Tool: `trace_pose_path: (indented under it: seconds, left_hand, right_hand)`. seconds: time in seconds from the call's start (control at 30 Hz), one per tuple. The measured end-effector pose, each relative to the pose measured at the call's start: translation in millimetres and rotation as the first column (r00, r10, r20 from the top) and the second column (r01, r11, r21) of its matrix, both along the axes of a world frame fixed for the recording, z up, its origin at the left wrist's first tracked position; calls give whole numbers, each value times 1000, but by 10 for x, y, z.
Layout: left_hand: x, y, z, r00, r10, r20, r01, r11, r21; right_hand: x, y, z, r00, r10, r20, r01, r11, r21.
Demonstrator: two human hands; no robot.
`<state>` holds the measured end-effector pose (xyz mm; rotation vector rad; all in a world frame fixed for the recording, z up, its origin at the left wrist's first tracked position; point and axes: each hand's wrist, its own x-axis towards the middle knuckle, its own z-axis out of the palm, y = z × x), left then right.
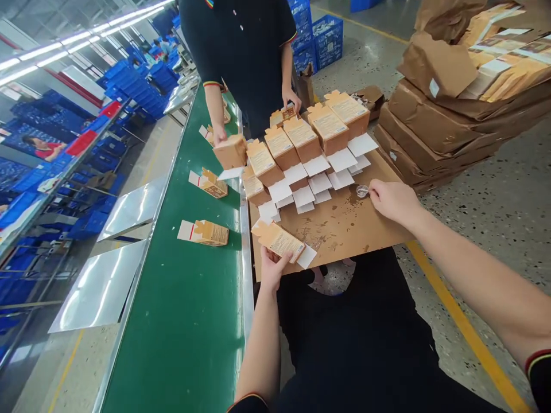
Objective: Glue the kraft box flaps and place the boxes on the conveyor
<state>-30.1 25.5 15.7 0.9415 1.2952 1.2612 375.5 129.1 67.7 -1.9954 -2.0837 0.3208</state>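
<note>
My left hand (272, 268) is closed around a small tan carton (282, 240) with printed text, tilted above the near edge of the cardboard-topped table (344, 223). The carton has scalloped flaps at one end and a white flap at the other. At the table's right side, my right hand (394, 201) pinches a small, clear, shiny piece (362, 191) whose kind I cannot make out. Beyond both hands, several similar cartons (297, 135) are stacked in rows, their white flaps (316, 165) pointing toward me.
A green conveyor belt (172, 321) runs along the left, carrying several cartons (210, 232). Across the table a co-worker (241, 57) has one hand on a carton (230, 152) and the other at the stack. Brown paper-wrapped bundles (434, 126) are piled at right.
</note>
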Motion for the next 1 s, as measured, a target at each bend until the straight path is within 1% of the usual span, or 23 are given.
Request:
trace_pose_path:
  seconds: [0.03, 0.1, 0.13, 0.2, 0.27, 0.3, 0.33, 0.4, 0.5, 0.57, 0.63, 0.77, 0.9, 1.0]
  left_hand:
    - [7, -2, 8, 1000, -8, -10, 8, 1000, 2]
    - [27, -12, 25, 999, -23, -29, 23, 1000, 6]
    - [39, -21, 32, 999, -26, -38, 27, 1000, 8]
    - [62, -41, 39, 998, -26, -61, 26, 1000, 10]
    - [77, -59, 47, 996, -19, -90, 21, 1000, 20]
    - [82, -66, 52, 995, -15, -103, 17, 999, 27]
    - [84, -71, 60, 994, -11, -112, 15, 999, 34]
    - [84, -73, 80, 993, -14, -121, 18, 999, 36]
    - [82, -68, 113, 992, -37, -119, 38, 999, 7]
    - [80, -64, 126, 993, -46, -113, 46, 999, -6]
    - [83, -70, 123, 992, -47, -113, 48, 999, 1]
    - [115, -134, 52, 987, -24, -161, 34, 998, 59]
    - [183, -244, -66, 964, 19, -264, 9, 995, 104]
    - [235, -301, -109, 953, 42, -301, -2, 991, 134]
  right_hand:
    - [-41, -108, -41, 999, -14, -51, 15, 1000, 25]
    - [-244, -416, -162, 978, 0, -206, 18, 996, 83]
    - [-400, -605, -240, 952, 60, -299, -24, 992, 123]
    - [-775, -991, -417, 884, 239, -401, -161, 962, 219]
    - [-1147, -1307, -588, 824, 386, -415, -280, 914, 295]
    - [-1302, -1418, -660, 810, 427, -402, -311, 894, 322]
    - [-1428, -1495, -720, 808, 452, -378, -330, 879, 345]
    - [-1586, -1566, -802, 823, 470, -319, -346, 860, 376]
    - [-1650, -1564, -859, 836, 493, -238, -381, 836, 394]
    - [-1640, -1547, -876, 832, 516, -205, -407, 818, 406]
    - [-1614, -1533, -887, 840, 511, -182, -404, 813, 419]
    - [-1518, -1525, -887, 877, 438, -195, -332, 848, 412]
    - [-1364, -1592, -860, 876, 381, -294, -252, 883, 396]
    - [-1249, -1685, -822, 874, 338, -348, -188, 897, 399]
